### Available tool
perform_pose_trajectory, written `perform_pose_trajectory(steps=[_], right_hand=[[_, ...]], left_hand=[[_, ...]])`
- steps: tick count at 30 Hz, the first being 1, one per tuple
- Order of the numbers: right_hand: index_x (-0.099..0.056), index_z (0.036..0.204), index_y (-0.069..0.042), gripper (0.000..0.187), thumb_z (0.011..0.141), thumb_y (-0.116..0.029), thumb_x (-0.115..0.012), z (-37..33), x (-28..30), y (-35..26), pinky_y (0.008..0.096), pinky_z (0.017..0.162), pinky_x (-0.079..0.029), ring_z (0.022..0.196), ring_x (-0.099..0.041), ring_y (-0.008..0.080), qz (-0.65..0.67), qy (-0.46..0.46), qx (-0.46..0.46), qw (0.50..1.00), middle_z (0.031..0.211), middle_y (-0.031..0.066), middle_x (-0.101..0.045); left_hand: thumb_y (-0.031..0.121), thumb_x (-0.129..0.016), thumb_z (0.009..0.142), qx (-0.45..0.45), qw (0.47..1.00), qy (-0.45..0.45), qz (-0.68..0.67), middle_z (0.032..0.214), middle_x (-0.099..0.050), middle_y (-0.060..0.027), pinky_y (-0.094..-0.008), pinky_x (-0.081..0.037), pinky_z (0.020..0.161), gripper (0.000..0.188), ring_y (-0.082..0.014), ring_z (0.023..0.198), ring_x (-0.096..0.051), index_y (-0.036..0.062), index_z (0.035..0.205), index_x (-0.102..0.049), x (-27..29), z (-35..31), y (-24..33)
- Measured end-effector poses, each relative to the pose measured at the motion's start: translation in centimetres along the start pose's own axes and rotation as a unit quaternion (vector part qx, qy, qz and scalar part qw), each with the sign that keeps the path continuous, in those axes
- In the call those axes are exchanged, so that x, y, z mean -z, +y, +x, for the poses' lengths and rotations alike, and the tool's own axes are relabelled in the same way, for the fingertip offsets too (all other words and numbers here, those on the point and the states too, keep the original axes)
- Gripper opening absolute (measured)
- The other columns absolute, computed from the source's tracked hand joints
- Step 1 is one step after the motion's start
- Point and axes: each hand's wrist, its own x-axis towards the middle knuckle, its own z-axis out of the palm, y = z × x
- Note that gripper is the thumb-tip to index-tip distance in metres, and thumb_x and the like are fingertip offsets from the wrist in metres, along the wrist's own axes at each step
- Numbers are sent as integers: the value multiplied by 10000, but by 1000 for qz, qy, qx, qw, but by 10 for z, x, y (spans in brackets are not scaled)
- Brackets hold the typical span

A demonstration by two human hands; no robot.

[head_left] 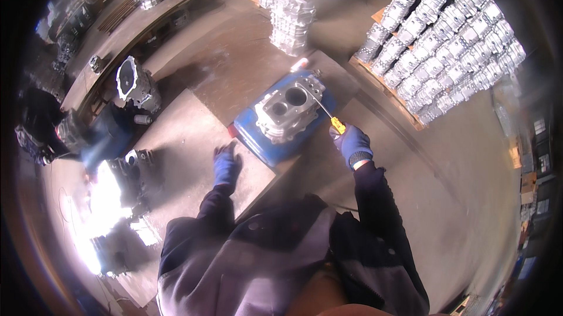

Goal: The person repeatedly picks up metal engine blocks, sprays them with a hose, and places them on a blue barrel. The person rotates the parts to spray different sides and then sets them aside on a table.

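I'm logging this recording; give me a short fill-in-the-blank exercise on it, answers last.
1. The right hand grips a tool whose handle is coloured ____.
2. The silver casting rests on a support coloured ____.
3. The largest stack of castings stands toward the picture's upper ____ corner.

Missing words: yellow; blue; right.

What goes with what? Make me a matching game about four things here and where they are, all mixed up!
1. Tool
2. Middle casing
3. Left hand
4. Right-side pallet

A. Under stacked parts
B. In the right hand
C. On the blue stand
D. Left of the blue stand

Right pairs: 1-B, 2-C, 3-D, 4-A
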Motion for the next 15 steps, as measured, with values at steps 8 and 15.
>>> perform_pose_trajectory(steps=[8,15], right_hand=[[-673,1005,-77,473,854,-522,-621,-65,-2,-1,432,756,-524,845,-660,377,32,-101,84,991,881,191,-681],[-661,1084,-78,330,887,-342,-667,-100,-5,50,272,565,-467,572,-569,101,163,-111,97,976,658,37,-603]], left_hand=[[217,-592,794,310,938,-109,110,873,-702,-202,-472,-531,802,237,-403,863,-669,132,974,-720,5,-125,-113],[232,-590,788,259,956,-121,72,886,-697,-193,-472,-534,792,209,-404,877,-666,137,922,-719,-9,-105,-112]])
